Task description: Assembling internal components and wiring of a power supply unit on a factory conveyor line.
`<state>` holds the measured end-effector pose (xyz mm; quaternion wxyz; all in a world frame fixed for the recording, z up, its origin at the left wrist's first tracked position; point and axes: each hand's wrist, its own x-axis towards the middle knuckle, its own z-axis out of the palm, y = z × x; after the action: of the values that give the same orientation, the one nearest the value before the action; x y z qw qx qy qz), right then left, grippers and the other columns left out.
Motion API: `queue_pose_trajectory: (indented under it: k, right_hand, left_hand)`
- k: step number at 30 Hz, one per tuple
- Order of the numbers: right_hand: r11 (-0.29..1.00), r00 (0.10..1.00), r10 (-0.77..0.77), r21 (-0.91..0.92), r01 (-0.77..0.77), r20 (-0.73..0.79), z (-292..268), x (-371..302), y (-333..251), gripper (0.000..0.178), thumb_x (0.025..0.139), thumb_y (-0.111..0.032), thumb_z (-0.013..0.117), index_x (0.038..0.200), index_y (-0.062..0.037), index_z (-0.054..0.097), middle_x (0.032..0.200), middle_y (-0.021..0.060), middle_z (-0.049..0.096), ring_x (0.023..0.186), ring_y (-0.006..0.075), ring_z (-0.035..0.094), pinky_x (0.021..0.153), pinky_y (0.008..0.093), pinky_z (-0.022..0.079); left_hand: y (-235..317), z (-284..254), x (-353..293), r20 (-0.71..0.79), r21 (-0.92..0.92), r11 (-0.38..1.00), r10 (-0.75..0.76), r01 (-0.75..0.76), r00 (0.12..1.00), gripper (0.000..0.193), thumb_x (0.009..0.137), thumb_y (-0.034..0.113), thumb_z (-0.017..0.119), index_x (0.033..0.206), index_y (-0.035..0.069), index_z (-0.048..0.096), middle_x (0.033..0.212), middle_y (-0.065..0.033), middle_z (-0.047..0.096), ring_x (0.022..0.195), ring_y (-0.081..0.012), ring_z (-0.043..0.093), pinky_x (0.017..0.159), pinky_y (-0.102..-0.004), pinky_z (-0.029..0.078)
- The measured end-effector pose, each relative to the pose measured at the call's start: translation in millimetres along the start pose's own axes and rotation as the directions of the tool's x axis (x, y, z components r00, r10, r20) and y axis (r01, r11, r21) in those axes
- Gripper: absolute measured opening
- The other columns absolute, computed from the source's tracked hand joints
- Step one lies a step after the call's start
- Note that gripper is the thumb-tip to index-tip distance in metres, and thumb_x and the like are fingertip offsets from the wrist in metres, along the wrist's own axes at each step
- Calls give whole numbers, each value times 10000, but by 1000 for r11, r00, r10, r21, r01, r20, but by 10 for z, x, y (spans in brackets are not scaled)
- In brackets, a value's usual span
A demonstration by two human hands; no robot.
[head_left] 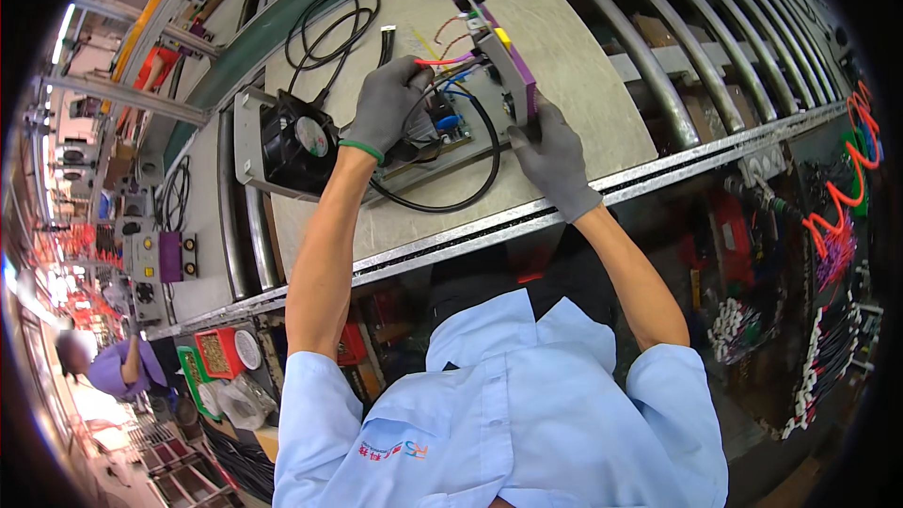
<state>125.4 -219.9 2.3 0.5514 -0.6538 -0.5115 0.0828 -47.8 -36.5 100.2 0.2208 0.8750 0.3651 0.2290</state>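
Observation:
My left hand (384, 111), in a grey glove, is closed at the fingertips around the end of some red and purple wires (453, 60). These wires lead to the back of a purple and grey panel (513, 64), which stands tilted on its edge. Gripping the panel's near end is my right hand (553, 158), also gloved in grey, thumb on the inner face. Between the hands lies an opened electrical unit with a circuit board (455, 135), partly hidden by my left hand. A black fan (296, 139) sits at its left end. A thick black cable (497, 167) loops around in front.
The unit rests on a pale board (602, 94) over a roller conveyor (658, 85). A coiled black cord (299, 38) lies behind. Parts bins (218, 354) stand lower left, bundled wires (818, 367) hang right. Another person (122, 367) is far left.

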Motion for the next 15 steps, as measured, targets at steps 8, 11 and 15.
queue_pose_trajectory:
  k: [8, 11, 15]
  right_hand:
    - [999, 1000, -11, -50, 10, -28, 1, -2, -17, 642, 837, -159, 735, 1406, 20, 497, 1156, 212, 652, 966, 348, 684, 818, 433, 575]
    - [998, 999, -30, -63, 28, -39, 5, 10, -13, 634, 833, -160, 735, 1396, 16, 504, 1153, 202, 654, 975, 345, 680, 818, 431, 575]
    - [995, 996, -64, -79, 60, -55, 3, 13, -9, 609, 829, -153, 734, 1374, 10, 515, 1146, 182, 657, 985, 335, 683, 821, 423, 577]
  left_hand:
    - [-62, 203, 83, -105, 101, 972, 222, -212, 969, 182, 912, 203, 685, 1014, 59, 727, 869, -208, 694, 818, -385, 685, 713, -440, 520]
    - [-58, 180, 116, -53, 30, 985, 173, -171, 984, 193, 898, 178, 676, 1030, 48, 731, 851, -205, 701, 795, -363, 693, 707, -426, 526]
    - [26, 80, 116, 139, -14, 999, -43, 45, 989, 208, 867, 120, 657, 1018, -3, 729, 801, -207, 712, 743, -311, 718, 681, -403, 543]
